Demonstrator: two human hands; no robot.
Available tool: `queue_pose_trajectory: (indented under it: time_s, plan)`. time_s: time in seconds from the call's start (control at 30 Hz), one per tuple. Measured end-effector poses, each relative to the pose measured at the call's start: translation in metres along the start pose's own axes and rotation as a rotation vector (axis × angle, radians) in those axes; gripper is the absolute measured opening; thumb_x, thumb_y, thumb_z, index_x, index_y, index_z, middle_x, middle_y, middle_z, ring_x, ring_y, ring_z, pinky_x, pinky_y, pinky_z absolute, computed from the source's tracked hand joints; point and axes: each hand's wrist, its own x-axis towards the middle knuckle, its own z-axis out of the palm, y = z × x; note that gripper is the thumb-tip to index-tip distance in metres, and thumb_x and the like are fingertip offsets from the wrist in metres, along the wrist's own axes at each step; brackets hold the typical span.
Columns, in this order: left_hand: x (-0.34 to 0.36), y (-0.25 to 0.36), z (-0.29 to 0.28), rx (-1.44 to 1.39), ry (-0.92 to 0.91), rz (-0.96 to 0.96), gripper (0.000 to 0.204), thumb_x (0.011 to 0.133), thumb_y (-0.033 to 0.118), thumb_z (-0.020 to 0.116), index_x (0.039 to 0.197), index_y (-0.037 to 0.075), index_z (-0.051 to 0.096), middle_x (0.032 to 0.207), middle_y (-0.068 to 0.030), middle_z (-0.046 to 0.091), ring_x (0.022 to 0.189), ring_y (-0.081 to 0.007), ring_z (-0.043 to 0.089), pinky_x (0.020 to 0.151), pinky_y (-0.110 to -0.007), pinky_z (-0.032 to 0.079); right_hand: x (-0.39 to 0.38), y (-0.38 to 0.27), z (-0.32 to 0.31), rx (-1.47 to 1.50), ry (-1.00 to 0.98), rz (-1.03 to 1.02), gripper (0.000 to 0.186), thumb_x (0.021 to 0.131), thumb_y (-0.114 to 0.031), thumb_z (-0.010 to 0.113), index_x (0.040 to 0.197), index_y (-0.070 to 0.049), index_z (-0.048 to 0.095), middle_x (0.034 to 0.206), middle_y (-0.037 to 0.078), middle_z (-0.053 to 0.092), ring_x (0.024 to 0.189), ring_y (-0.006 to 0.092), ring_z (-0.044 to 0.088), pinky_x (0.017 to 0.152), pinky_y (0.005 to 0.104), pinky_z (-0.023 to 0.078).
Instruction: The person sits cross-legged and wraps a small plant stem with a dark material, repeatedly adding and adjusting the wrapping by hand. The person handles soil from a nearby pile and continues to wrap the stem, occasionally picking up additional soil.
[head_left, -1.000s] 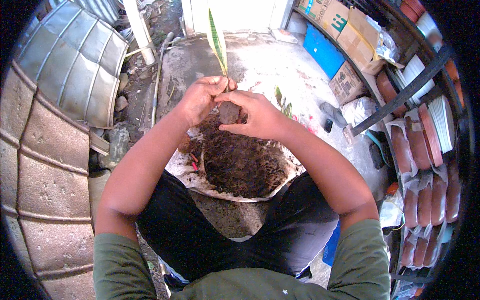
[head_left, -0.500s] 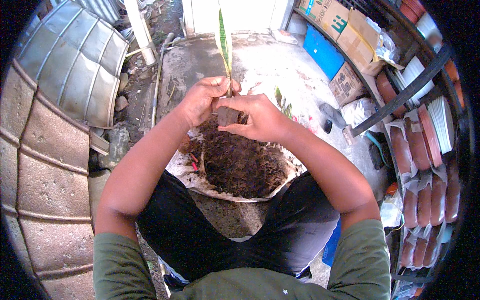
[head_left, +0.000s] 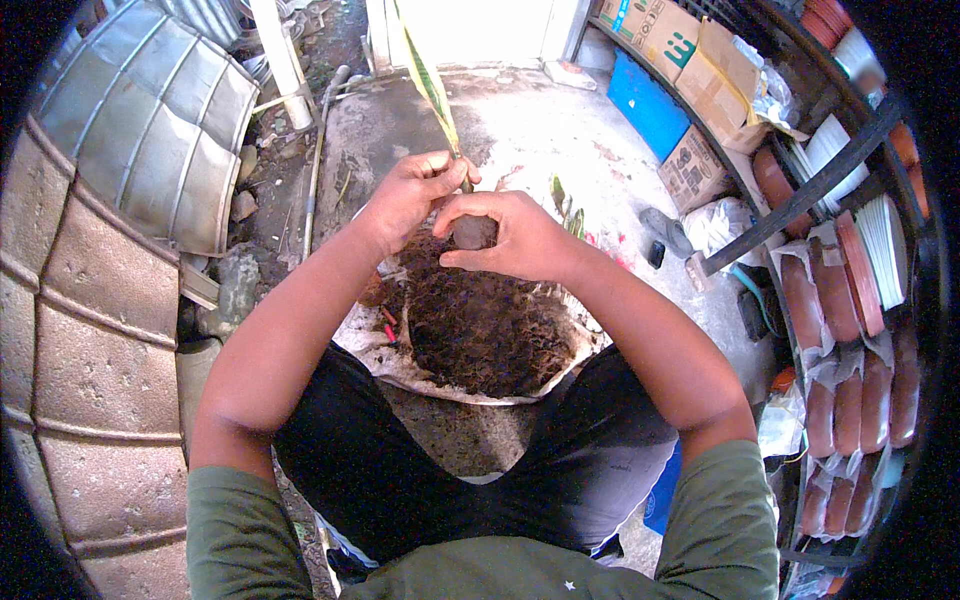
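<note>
A snake plant [head_left: 428, 85] with a long green, yellow-edged leaf is held up in front of me, tilted toward the far left. My left hand [head_left: 412, 195] pinches it at the base of the leaf. Just below, my right hand [head_left: 535, 235] curls its thumb and fingers round the plant's dark, rounded root plug [head_left: 474, 233], whose underside faces me. Beneath both hands lies a heap of dark brown, fibrous soil [head_left: 490, 330] on a white sack [head_left: 455, 397], between my knees.
More variegated plants [head_left: 567, 208] stand just beyond my right hand. A red-handled item [head_left: 390, 332] lies at the soil's left edge. On the right are a shelf with wrapped brown pots [head_left: 848, 400], cardboard boxes [head_left: 725, 75] and a dark slanted bar [head_left: 800, 195]. Metal sheets [head_left: 150, 120] lean at left.
The plant has tipped: its leaf top swung left and away, and the root plug's underside turned toward me. Both hands keep their hold in nearly the same place.
</note>
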Motion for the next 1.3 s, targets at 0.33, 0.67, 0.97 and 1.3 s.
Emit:
queue_pose_trajectory:
  time_s: [0.33,0.67,0.97,1.3]
  plan:
    - [-0.001,0.003,0.004,0.213,-0.008,0.157,0.029,0.102,0.031,0.061,0.107,0.003,0.068,0.102,-0.0013,0.066,0.102,-0.0137,0.060,0.095,-0.032,0.046,-0.002,0.005,-0.006,0.061,-0.083,0.073,0.014,0.083,-0.015,0.081,0.093,-0.007,0.074,0.092,0.002,0.075,0.088,0.0146,0.070,0.086,0.0299,0.053]
    - [0.000,0.006,0.008,0.231,0.060,0.125,0.028,0.107,0.030,0.052,0.105,0.007,0.067,0.091,0.0024,0.063,0.077,-0.0087,0.055,0.073,-0.025,0.045,-0.002,0.017,0.000,0.281,0.029,0.091,0.045,0.087,-0.008,0.080,0.111,-0.009,0.042,0.113,0.010,0.063,0.101,0.0196,0.064,0.081,0.0354,0.057]
    - [-0.001,0.005,0.005,0.196,0.089,0.181,0.026,0.105,0.033,0.058,0.105,0.008,0.067,0.084,0.0039,0.059,0.063,-0.0060,0.048,0.057,-0.022,0.038,0.009,0.001,0.010,0.566,0.167,0.256,0.051,0.087,0.003,0.076,0.109,-0.009,0.032,0.115,0.015,0.064,0.098,0.0194,0.068,0.072,0.0313,0.063]
    - [-0.001,0.006,0.006,0.274,0.207,0.292,0.024,0.102,0.029,0.063,0.109,0.007,0.069,0.093,0.0021,0.063,0.080,-0.0075,0.057,0.068,-0.026,0.048,0.002,0.018,0.012,1.005,0.076,0.531,0.041,0.098,-0.019,0.071,0.129,-0.005,0.048,0.115,0.011,0.065,0.091,0.0173,0.068,0.081,0.0327,0.057]
